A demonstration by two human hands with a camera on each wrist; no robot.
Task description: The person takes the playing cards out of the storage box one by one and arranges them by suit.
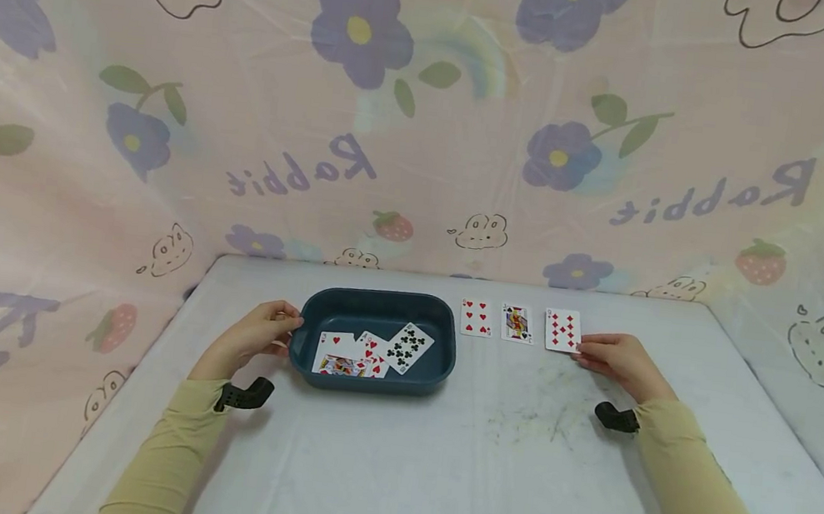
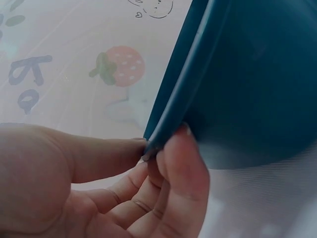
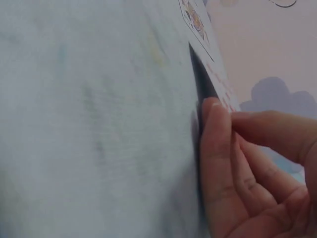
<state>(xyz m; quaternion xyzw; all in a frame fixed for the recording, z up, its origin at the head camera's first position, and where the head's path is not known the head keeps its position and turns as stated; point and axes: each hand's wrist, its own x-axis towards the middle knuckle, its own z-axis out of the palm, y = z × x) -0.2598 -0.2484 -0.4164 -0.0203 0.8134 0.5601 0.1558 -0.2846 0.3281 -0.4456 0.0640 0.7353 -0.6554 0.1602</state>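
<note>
At the left end of a dark blue tray [image 1: 372, 385], my left hand [image 1: 256, 339] pinches the rim between thumb and fingers; the left wrist view shows this grip on the rim [image 2: 185, 94] up close. Several face-up playing cards lie overlapping in the tray, with a clubs card [image 1: 410, 348] uppermost at their right. My right hand [image 1: 619, 363] pinches the lower right corner of a diamonds playing card [image 1: 562, 331]. In the right wrist view that card [image 3: 210, 84] appears edge-on, tilted with a dark shadow beneath it.
Left of the diamonds card, a jack [image 1: 518, 323] and a hearts card [image 1: 477, 318] lie face up in a row along the back of the white table [image 1: 434, 477]. A patterned curtain [image 1: 441, 126] rises behind the table and at both sides.
</note>
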